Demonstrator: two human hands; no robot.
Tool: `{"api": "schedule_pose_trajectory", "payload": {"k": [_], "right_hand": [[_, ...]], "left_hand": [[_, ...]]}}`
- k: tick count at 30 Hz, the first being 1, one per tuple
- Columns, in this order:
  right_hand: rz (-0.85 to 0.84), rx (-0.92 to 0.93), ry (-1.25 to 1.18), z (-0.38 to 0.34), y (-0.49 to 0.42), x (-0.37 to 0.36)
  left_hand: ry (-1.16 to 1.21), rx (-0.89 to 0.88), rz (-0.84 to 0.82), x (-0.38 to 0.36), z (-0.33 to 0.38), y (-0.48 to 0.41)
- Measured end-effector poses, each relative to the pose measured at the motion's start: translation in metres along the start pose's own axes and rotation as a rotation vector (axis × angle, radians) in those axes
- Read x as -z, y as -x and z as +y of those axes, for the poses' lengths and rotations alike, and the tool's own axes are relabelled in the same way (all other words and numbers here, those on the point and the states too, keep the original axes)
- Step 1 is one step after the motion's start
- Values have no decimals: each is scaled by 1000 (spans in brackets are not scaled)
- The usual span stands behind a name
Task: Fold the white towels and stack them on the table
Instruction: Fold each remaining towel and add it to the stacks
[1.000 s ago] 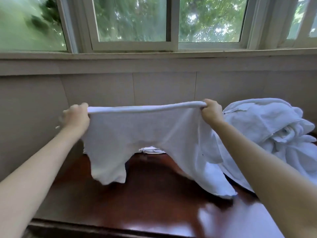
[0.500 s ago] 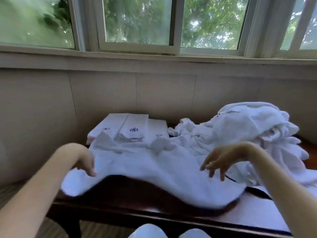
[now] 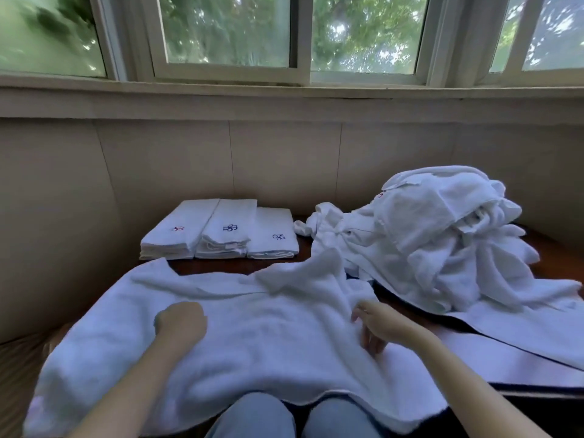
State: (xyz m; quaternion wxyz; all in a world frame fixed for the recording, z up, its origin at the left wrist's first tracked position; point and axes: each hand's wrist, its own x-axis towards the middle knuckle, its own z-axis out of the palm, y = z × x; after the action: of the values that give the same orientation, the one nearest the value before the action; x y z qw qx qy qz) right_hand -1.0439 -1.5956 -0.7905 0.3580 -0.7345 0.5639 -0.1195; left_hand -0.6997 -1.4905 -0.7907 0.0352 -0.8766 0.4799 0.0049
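Observation:
A large white towel (image 3: pixel 268 349) lies spread across the front of the dark wooden table (image 3: pixel 234 266), its near edge hanging over my knees. My left hand (image 3: pixel 180 322) rests on its left-middle part, knuckles up, the fingers bent out of sight. My right hand (image 3: pixel 374 324) touches the towel's right side with fingers spread and relaxed. Three stacks of folded white towels (image 3: pixel 221 230) with small embroidered marks stand side by side at the back left. A heap of unfolded white towels (image 3: pixel 442 235) fills the back right.
Another white towel (image 3: pixel 521 338) lies flat under the heap and reaches the table's right front edge. A beige panelled wall and a window sill run right behind the table. My knees in blue jeans (image 3: pixel 252 417) sit under the front edge.
One second ago both hands held the towel stretched up by its top edge. They lowered it and let go; it now lies flat on the table with both hands resting on it.

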Motion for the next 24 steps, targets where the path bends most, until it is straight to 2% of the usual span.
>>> {"api": "schedule_pose_trajectory", "payload": {"k": [2,3,5,9,12,17,20,22,24], "right_hand": [[168,76,8,7,-1,1],[239,125,108,13,-3,-3],[271,168,389,20,-6,-17],[323,-70,747,13,-11,-20],[269,-207,973,8,-12,-1],[178,-366,960,11,-12,21],[286,-269,895,8,-18,16],[365,-69,850,-3,-26,4],[380,123,776,-20,-40,-11]], "left_hand": [[118,-5,29,-8,3,-6],[196,-35,18,-16,6,-7],[245,-74,-49,-34,10,-8],[227,-48,-58,-54,3,-28],[212,-21,-43,-54,-3,-44],[153,-55,-36,-54,-6,-61],[218,-66,117,-52,0,-63],[379,-65,249,-48,4,-65],[550,-24,304,-41,3,-68]]}}
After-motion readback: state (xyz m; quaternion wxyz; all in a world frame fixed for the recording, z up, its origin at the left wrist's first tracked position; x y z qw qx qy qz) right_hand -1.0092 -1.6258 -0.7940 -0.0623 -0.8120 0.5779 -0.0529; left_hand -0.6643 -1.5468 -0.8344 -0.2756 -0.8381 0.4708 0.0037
